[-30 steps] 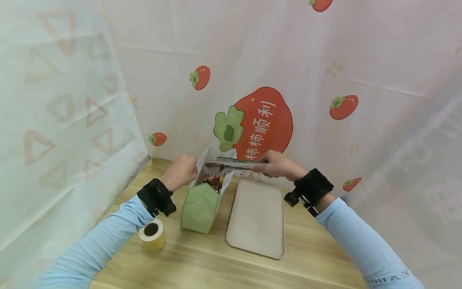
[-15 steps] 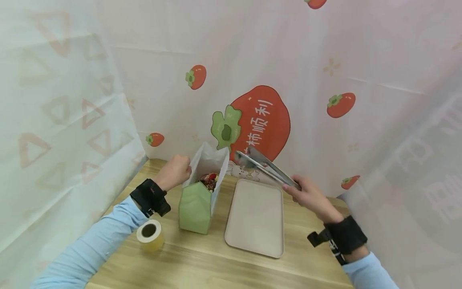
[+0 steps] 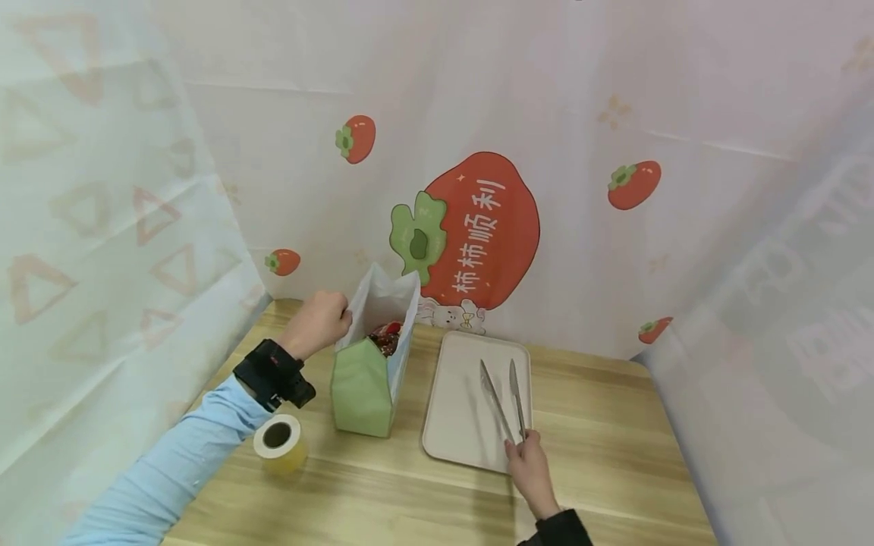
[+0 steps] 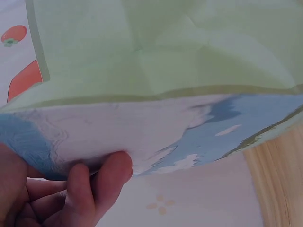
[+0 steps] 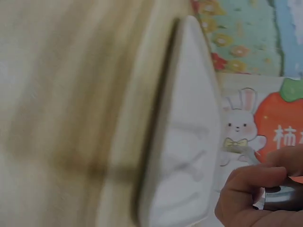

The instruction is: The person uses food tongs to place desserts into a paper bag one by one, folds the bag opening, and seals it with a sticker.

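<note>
My left hand pinches the upper left rim of a paper bag, pale green on its front and white inside. In the left wrist view its fingertips press against the bag's patterned side. The bag stands upright with its mouth open; dark brown food with red bits shows inside, its lower part hidden. My right hand holds metal tongs by the handle end. The tongs' arms are spread and reach over the beige tray, pointing away from me.
A roll of yellowish tape stands left of the bag, near my left forearm. The wooden table ends at a printed curtain behind, with more curtain on both sides.
My right hand has drawn the tongs back from the bag's mouth, rightward and toward me, over the tray. My left hand stays at the bag's rim. The head view has shifted slightly.
</note>
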Motion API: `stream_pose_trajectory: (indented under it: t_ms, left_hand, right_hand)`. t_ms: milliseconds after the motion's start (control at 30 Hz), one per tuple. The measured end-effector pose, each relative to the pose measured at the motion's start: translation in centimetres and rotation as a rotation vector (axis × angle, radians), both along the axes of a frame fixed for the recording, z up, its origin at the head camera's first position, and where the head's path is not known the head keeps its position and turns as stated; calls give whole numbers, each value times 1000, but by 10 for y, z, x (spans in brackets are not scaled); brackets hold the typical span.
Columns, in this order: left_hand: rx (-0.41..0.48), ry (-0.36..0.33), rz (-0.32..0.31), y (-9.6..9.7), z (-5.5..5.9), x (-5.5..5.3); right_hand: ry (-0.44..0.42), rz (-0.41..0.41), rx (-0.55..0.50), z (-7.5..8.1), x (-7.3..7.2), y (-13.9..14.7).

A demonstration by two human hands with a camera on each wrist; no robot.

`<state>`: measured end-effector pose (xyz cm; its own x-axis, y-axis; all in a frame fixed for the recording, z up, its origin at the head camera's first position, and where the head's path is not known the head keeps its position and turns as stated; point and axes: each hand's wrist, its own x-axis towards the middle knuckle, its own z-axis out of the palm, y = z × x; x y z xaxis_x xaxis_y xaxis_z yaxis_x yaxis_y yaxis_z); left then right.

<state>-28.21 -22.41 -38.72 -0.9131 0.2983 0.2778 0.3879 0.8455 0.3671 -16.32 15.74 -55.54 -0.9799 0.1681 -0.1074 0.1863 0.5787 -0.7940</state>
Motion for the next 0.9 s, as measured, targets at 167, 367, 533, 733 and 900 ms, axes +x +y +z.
stream_pose_trajectory:
  t_ms: [167,367,533,733,900]
  left_hand:
    - [10,30,9,-3,-3,2]
    - [32,34,8,-4,-3,0]
    - [28,41,17,-4,-1,-2]
    - [38,13,41,-4,-2,0]
    - [44,-42,76,-1,-5,16]
  right_hand:
    - [100,-68,78,-21,-2,-15]
    - [148,-167,263,-35,-5,-21]
    - [176,-164,416,-44,-10,-18]
    - [113,-124,420,-39,-9,-13]
    - [53,-4,416,-3,-8,1]
